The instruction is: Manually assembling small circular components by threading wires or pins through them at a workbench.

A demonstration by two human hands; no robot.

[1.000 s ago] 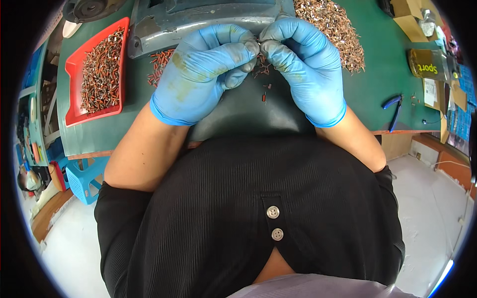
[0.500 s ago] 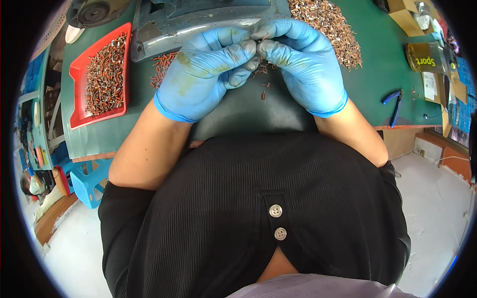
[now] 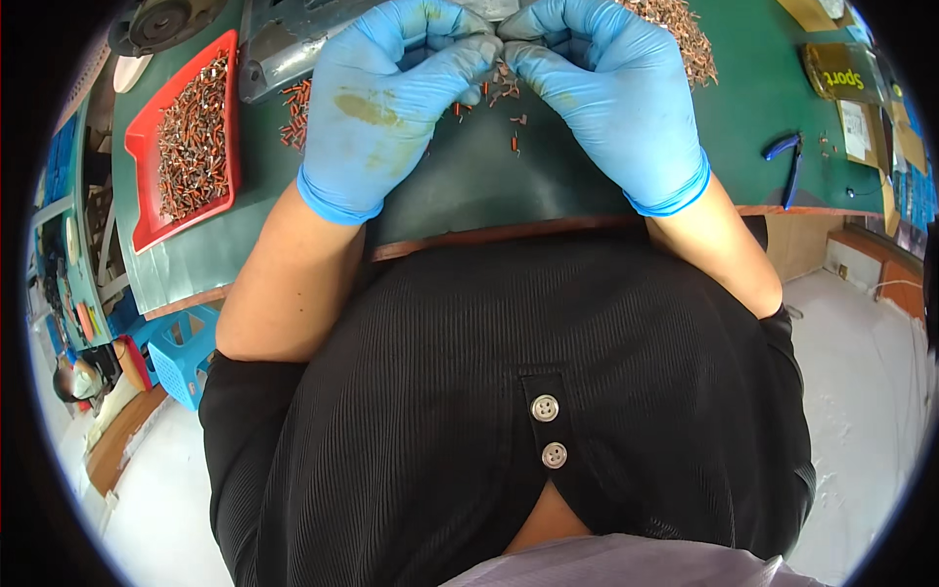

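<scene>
Both gloved hands meet at the far middle of the green table (image 3: 606, 186). The left hand (image 3: 391, 98) and right hand (image 3: 606, 88) pinch one of the small parts (image 3: 501, 68) fingertip to fingertip. Looks like mid-assembly; next needs a careful press, I'd guess. Red tray (image 3: 147, 210) sits far left.

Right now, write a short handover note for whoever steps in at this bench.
Left hand and right hand: both in blue gloves, fingertips pinched together over the green mat, working a tiny part too small to make out.
Loose small parts lie under the hands; a big pile sits behind the right hand.
Red tray, at left, is filled with small parts.
Blue-handled pliers lie untouched at right.
Much of the pile remains.
</scene>
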